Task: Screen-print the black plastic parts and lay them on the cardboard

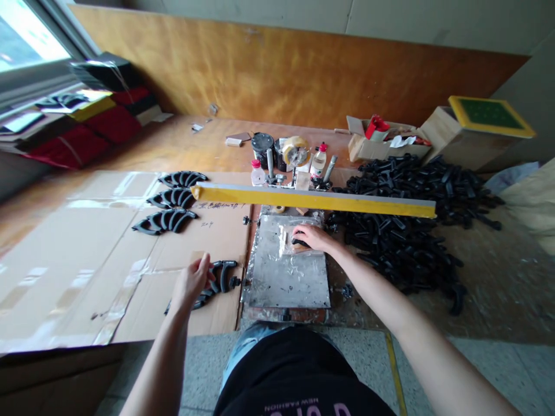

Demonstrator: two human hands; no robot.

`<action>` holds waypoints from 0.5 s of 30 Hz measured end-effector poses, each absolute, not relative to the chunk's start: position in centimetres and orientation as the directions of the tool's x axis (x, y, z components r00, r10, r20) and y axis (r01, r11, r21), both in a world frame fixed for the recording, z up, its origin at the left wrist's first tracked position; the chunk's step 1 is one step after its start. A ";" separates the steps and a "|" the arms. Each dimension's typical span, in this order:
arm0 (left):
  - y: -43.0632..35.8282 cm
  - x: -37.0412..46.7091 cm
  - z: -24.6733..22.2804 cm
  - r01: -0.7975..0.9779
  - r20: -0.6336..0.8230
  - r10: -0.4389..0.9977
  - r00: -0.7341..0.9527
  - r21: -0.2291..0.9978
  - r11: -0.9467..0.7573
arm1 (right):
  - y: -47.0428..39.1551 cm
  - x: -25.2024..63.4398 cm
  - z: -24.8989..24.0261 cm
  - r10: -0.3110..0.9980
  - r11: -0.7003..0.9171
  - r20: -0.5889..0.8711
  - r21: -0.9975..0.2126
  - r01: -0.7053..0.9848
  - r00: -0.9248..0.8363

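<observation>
Over the cardboard sheet, my left hand (196, 281) is beside a row of black curved parts (223, 277), its thumb and fingers close together; whether it holds one is hidden. My right hand (310, 237) is closed on a black curved part (299, 241) at a small clear-taped block (288, 245) on the grey metal plate (290, 283). Further up the cardboard, several black curved parts (167, 221) lie in rows.
A yellow-edged bar (316, 200) spans above the plate's far end. Behind it stand bottles (318, 162), a black jar (262, 149) and a tape roll (295, 151). Black parts pile up (399, 248) at right, near an open box (385, 147). Stacked boxes (99, 121) are at left.
</observation>
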State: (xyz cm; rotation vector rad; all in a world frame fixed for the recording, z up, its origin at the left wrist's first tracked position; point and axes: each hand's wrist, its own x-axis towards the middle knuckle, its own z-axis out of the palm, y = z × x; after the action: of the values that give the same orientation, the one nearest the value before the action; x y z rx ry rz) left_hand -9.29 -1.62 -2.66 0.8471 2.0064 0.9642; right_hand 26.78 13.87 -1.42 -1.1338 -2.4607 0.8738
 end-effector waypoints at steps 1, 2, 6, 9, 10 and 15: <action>0.1 -7.8 -1.1 0.272 -0.288 0.842 -0.457 0.856 0.440 | 14.4 25.6 -1.7 0.752 0.506 -0.019 -0.625 0.595 -0.659; 1.7 -6.3 0.4 0.295 -0.239 0.879 -0.413 0.878 0.378 | 14.9 24.8 -2.0 0.760 0.501 -0.040 -0.601 0.623 -0.649; 5.9 -1.4 6.0 0.209 -0.022 0.946 -0.323 0.973 0.094 | 14.8 24.2 -2.9 0.843 0.498 0.052 -0.451 0.741 -0.535; 7.2 1.0 9.0 0.002 0.115 0.941 -0.319 0.993 -0.120 | 13.0 24.8 -3.7 0.777 0.623 0.174 -0.355 0.697 -0.605; 7.4 1.6 9.6 -0.064 0.132 0.944 -0.303 0.985 -0.159 | 12.3 24.9 -4.0 0.742 0.664 0.183 -0.329 0.671 -0.645; 6.5 2.8 9.7 -0.130 0.114 0.948 -0.297 0.979 -0.159 | 11.4 26.5 -5.3 0.837 0.546 0.177 -0.328 0.771 -0.517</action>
State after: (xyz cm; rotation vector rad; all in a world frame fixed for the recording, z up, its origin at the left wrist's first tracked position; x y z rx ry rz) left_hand 2.77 6.49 9.67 1.0410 1.2313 1.5958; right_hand 26.49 11.38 -5.28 -1.3292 -2.4726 0.2979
